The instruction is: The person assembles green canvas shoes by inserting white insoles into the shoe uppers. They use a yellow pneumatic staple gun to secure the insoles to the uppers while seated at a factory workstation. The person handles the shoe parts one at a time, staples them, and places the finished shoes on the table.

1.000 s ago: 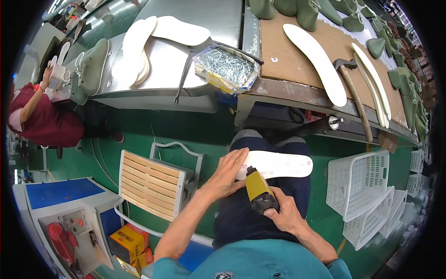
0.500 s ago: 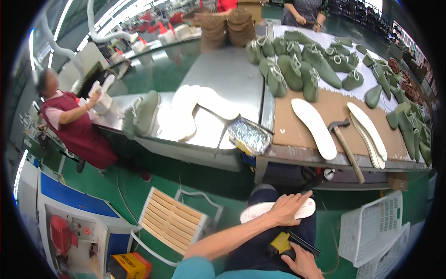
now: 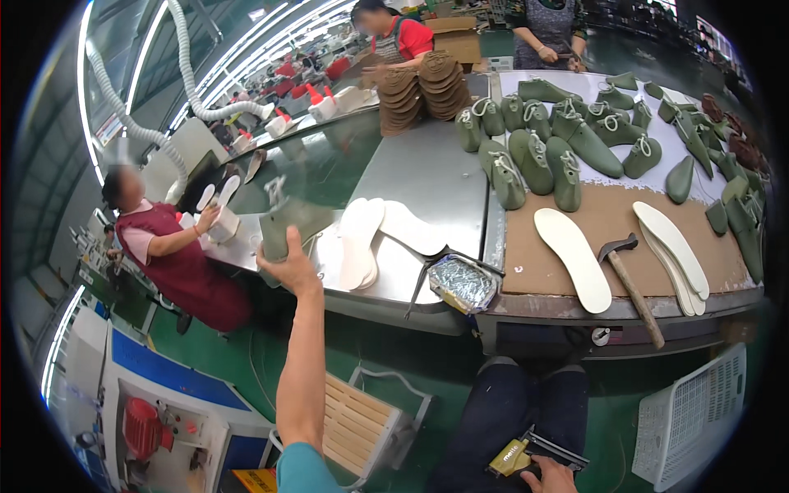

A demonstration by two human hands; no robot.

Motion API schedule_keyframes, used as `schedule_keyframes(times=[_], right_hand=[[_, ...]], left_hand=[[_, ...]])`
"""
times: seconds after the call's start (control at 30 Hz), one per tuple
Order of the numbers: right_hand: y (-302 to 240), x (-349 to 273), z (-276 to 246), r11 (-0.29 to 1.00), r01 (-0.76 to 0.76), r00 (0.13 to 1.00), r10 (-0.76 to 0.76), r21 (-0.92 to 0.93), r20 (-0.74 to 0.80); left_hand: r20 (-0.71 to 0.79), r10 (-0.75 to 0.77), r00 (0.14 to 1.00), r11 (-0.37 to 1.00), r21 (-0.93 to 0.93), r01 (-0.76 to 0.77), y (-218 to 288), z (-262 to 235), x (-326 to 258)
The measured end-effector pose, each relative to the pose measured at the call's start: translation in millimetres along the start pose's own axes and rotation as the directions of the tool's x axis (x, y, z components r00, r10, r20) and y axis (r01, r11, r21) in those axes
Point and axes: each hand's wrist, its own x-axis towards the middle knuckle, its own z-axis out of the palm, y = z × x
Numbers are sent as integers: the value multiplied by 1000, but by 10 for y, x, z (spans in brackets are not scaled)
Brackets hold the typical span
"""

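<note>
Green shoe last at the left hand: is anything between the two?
Nothing visible: the left hand is on the green shoe last, thumb against it. The white insoles lie to the right, not between them.

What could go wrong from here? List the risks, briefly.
The green shoe mould, held out at arm's length in the left grip, might slip or knock the white insoles beside it. The yellow-and-black tool in the right grip, at the legs, could jab them. The hammer, overhanging the table edge, might get bumped off.
</note>
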Motion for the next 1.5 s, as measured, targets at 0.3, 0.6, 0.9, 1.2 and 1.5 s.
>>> schedule_keyframes(times=[0.3,0.6,0.9,1.2,1.5], right_hand=[[-215,399,-608,959,230,901,-275,-167,-335],[-812,2139,-1767,815,-32,619,-439,-579,-652],[-440,1383,-1881,977,164,626,-208,-134,-751],[-334,954,-1522,544,408,800,174,734,-574],[-607,938,-1350,551,440,858,-23,709,-514]], left_hand=[[421,-361,832,851,514,109,-1196,-255,-123],[791,55,609,970,101,-219,326,1097,-1163],[878,-216,427,965,127,228,451,2744,-2264],[847,-511,149,767,370,524,224,2468,-1880],[903,-428,46,829,371,419,580,1638,-1675]])
